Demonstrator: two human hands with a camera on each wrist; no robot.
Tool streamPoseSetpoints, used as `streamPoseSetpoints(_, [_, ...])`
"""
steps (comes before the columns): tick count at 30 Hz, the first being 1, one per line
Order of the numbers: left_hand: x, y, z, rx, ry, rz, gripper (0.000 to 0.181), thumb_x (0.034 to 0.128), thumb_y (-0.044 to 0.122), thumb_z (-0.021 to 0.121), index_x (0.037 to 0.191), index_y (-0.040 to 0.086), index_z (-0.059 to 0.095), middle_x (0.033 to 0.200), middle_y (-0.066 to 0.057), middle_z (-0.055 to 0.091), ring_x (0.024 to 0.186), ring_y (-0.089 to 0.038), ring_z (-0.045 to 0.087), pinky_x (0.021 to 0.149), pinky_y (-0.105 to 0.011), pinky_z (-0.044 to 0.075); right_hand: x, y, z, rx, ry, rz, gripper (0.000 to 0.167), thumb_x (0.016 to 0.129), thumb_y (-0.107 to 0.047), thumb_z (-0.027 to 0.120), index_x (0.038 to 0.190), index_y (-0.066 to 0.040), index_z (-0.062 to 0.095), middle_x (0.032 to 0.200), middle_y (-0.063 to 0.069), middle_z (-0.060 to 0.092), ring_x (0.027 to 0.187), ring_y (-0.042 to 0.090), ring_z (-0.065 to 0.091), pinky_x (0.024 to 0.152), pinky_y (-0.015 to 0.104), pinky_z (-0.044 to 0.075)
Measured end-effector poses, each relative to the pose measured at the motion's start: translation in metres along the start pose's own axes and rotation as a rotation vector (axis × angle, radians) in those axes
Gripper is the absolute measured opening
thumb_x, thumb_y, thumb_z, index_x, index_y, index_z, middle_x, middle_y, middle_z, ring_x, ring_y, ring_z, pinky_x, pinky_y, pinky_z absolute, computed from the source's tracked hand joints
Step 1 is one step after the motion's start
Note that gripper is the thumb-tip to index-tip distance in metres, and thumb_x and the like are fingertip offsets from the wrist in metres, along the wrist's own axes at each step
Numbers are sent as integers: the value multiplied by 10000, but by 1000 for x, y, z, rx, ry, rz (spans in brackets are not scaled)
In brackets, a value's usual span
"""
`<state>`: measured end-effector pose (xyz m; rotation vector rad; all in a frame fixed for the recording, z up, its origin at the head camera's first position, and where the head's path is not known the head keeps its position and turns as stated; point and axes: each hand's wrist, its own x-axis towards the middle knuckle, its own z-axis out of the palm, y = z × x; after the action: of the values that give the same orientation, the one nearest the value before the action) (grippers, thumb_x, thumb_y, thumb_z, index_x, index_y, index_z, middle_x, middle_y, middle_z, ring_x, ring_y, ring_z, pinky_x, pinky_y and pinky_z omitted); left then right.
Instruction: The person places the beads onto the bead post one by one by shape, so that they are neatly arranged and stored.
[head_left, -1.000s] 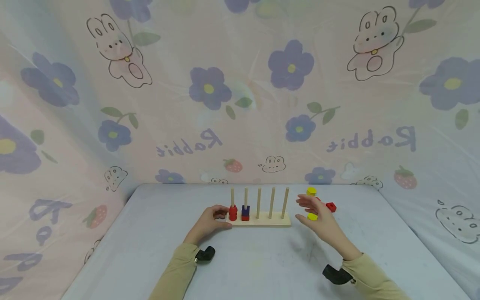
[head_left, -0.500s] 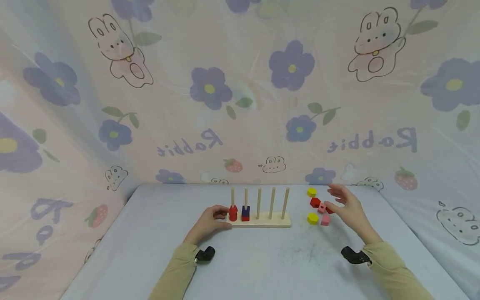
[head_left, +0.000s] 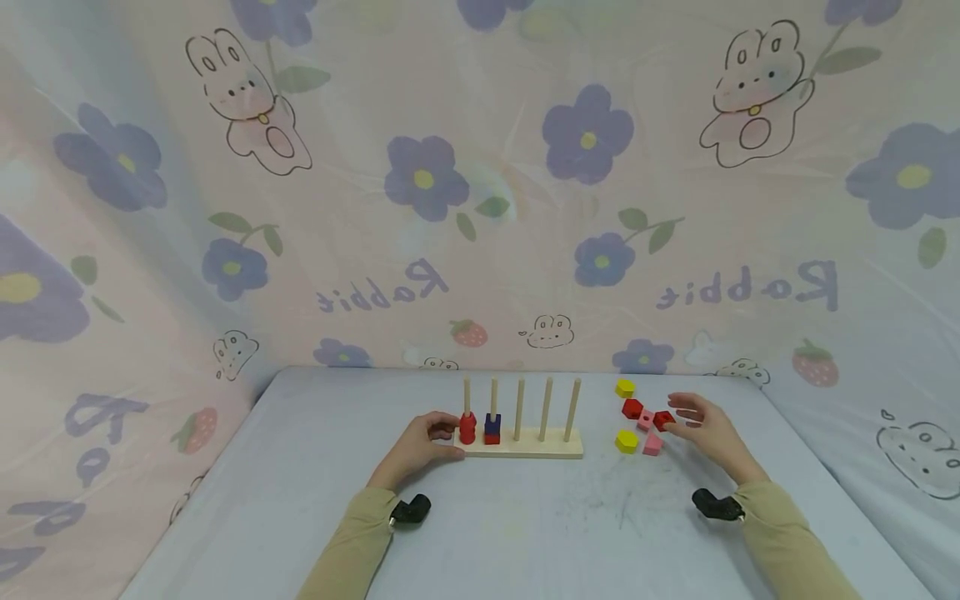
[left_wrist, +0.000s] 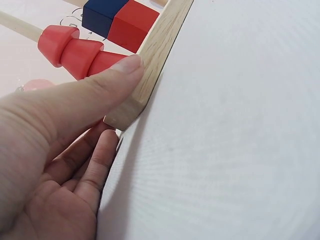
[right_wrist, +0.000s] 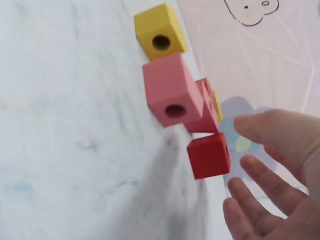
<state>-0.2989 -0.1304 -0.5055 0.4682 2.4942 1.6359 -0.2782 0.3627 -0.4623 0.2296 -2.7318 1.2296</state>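
Note:
My left hand (head_left: 417,447) grips the left end of a wooden peg board (head_left: 525,449) with several upright pegs. In the left wrist view the thumb lies on the board's edge, with fingers at its end. Red tapered beads (left_wrist: 82,52) are stacked on the leftmost peg. On the neighbouring peg a dark blue block (head_left: 492,424) sits over a red block (head_left: 492,438). My right hand (head_left: 711,435) hovers beside a loose red block (right_wrist: 210,156), its thumb and fingers spread. In the right wrist view a small gap separates them.
Near the right hand lie two yellow hexagonal blocks (head_left: 627,442), another red block (head_left: 632,408) and two pink blocks (head_left: 652,445). These loose pieces are right of the peg board on the white tabletop (head_left: 517,525). A patterned curtain (head_left: 495,250) stands behind the table.
My right hand has moved right, from in front of the loose blocks to their right side, then lowered toward the red block. The left hand stays on the peg board.

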Motion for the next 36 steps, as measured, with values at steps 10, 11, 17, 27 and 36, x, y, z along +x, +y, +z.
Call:
streamPoseSetpoints(10, [0, -1, -1, 8, -11, 26, 560, 720, 172, 851, 1203, 53, 594, 1182, -74, 593, 1018, -208, 576, 927, -367, 475, 6, 13, 7, -24, -70, 1, 541, 841, 27, 670, 1330, 76, 442, 1240, 325, 502, 1066, 464, 545, 853, 495, 506])
streamPoseSetpoints(11, [1, -1, -1, 6, -12, 31, 559, 721, 170, 850, 1203, 49, 593, 1184, -77, 592, 1020, -210, 576, 926, -362, 476, 6, 14, 8, -31, -74, 8, 530, 840, 39, 659, 1326, 72, 448, 1235, 324, 503, 1059, 462, 548, 848, 495, 509])
streamPoseSetpoints(17, [1, -1, -1, -7, -14, 44, 552, 717, 149, 850, 1194, 38, 596, 1177, -81, 594, 1009, -208, 584, 910, -334, 485, 9, 19, 12, -80, -80, 53, 433, 848, 57, 627, 1265, 60, 507, 1204, 303, 527, 1005, 417, 572, 837, 495, 516])
streamPoseSetpoints(27, [0, 1, -1, 1, -13, 28, 561, 716, 173, 853, 1204, 63, 598, 1184, -61, 590, 1011, -198, 577, 918, -353, 480, 11, 17, 7, -102, -69, 56, 354, 867, -21, 673, 1189, 57, 547, 1133, 256, 574, 973, 386, 576, 830, 493, 517])
streamPoseSetpoints(36, [-1, 1, -1, 3, -14, 26, 559, 717, 168, 852, 1203, 63, 597, 1181, -61, 591, 1011, -197, 580, 921, -351, 479, 21, -28, -7, -74, -17, -87, 365, 900, -75, 663, 1220, 44, 535, 1123, 243, 600, 1000, 399, 591, 825, 482, 522])
